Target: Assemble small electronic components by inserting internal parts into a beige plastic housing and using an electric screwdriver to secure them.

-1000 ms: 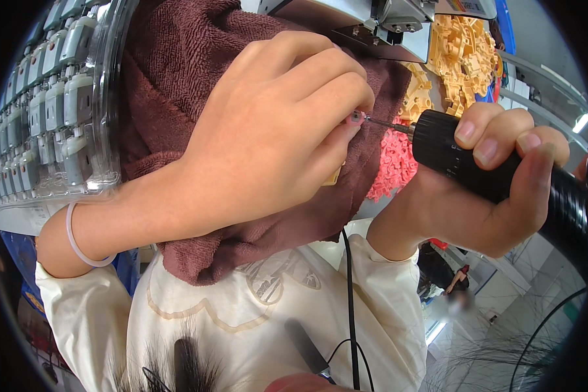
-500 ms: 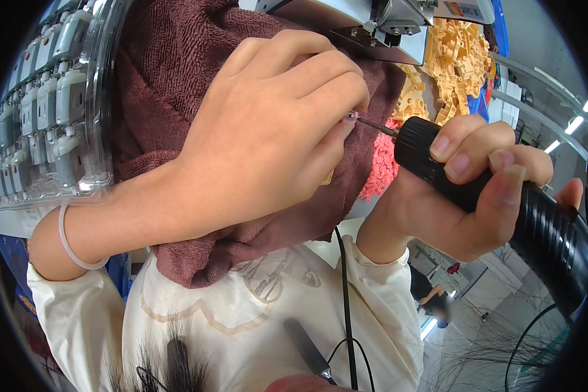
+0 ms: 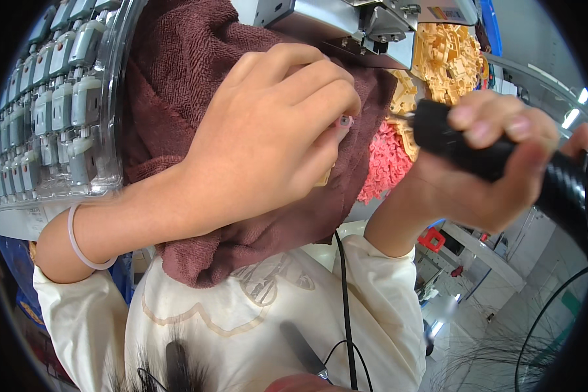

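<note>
My left hand is closed over a brown towel, back of the hand up. Between its fingertips shows a small pink part with a metal dot in it. A bit of yellow plastic peeks out under the palm; the rest is hidden by the hand. My right hand grips a black electric screwdriver, blurred by motion. Its tip points left toward the pink part, and a gap separates the two.
Clear plastic trays of small grey motors stand at the left. A metal fixture sits at the far side. Piles of yellow plastic parts and pink parts lie right of the towel. A black cable hangs over my front.
My right hand has drawn the screwdriver back to the right, and its tip has come off the pink part. The left hand keeps its hold.
</note>
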{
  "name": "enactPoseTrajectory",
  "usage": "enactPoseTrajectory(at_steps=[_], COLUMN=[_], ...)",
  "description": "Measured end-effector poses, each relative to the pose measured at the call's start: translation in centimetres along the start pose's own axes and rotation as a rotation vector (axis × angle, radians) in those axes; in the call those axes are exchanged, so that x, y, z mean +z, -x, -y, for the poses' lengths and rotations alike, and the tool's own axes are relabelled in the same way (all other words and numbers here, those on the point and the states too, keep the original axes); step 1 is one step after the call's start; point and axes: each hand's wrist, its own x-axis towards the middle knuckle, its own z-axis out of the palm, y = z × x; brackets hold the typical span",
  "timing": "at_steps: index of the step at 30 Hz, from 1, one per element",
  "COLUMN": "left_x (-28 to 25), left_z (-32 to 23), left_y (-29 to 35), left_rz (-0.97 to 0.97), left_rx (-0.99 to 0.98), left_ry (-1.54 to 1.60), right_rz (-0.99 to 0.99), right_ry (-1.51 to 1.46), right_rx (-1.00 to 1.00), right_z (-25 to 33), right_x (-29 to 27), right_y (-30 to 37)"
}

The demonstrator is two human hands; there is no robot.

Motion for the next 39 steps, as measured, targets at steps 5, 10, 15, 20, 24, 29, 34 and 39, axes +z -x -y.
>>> enactPoseTrajectory(at_steps=[5,10,15,20,24,29,34,39], left_x=[0.0,0.1,0.3,0.2,0.2,0.1,0.1,0.4], left_z=[-0.4,-0.3,-0.1,-0.1,-0.2,-0.1,0.0,0.1], left_y=[-0.1,-0.2,-0.1,0.0,-0.1,-0.1,-0.1,0.2], left_rz=[-0.013,-0.034,-0.057,-0.07,-0.063,-0.051,-0.048,-0.086], left_rx=[-0.001,-0.003,0.003,0.005,0.003,0.014,0.014,-0.011], left_ry=[0.005,0.011,0.017,0.03,0.021,0.008,0.028,0.035], right_rz=[-0.204,-0.303,-0.288,-0.286,-0.289,-0.308,-0.312,-0.285], right_ry=[-0.136,-0.131,-0.127,-0.132,-0.138,-0.144,-0.146,-0.166], right_rx=[-0.024,0.172,0.214,0.218,0.207,0.193,0.182,0.193], right_z=[-2.0,-4.7,-5.6,-4.7,-4.1,-2.7,-1.2,1.4], right_x=[-1.6,-4.4,-3.9,-3.4,-2.1,0.0,1.5,-0.1], right_y=[-4.1,-6.5,-6.3,-6.2,-5.6,-4.4,-3.7,-3.6])
